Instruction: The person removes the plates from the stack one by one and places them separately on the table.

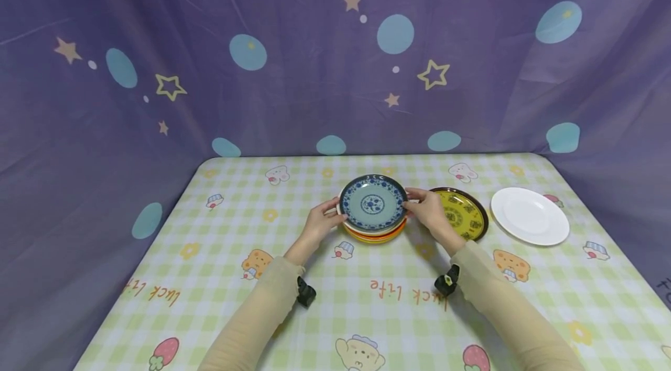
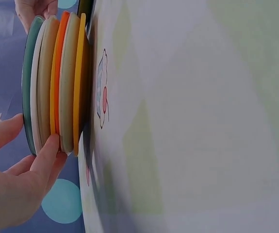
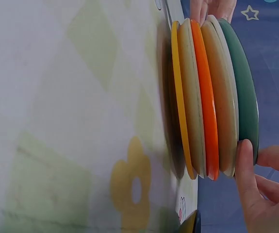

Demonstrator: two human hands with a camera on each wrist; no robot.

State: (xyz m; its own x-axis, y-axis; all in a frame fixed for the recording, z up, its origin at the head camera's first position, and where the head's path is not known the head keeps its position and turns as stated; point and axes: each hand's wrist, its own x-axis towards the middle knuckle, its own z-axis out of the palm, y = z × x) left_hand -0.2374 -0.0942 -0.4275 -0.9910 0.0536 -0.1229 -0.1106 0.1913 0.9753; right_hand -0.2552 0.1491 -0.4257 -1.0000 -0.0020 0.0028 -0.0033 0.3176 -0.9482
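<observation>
Head view: both hands met on the stack of plates [image 1: 373, 225] at the middle of the bench [image 1: 225, 278].

I had the left hand [image 1: 321, 221] against the stack's left rim and the right hand [image 1: 428, 211] against its right rim, so the stack sat between the two grips. The left wrist view showed my left thumb [image 2: 3, 133] on the blue patterned top plate [image 1: 373, 203] and a finger [image 2: 47, 155] curled under its edge, a narrow pinch on that plate alone. The right wrist view showed the right grip the same way, fingers [image 3: 243, 170] curled around that plate's rim. Orange and yellow plates lay under it. Just beyond my right hand lay a yellow and black plate [image 1: 463, 215], and further out a white plate [image 1: 529, 215].
</observation>
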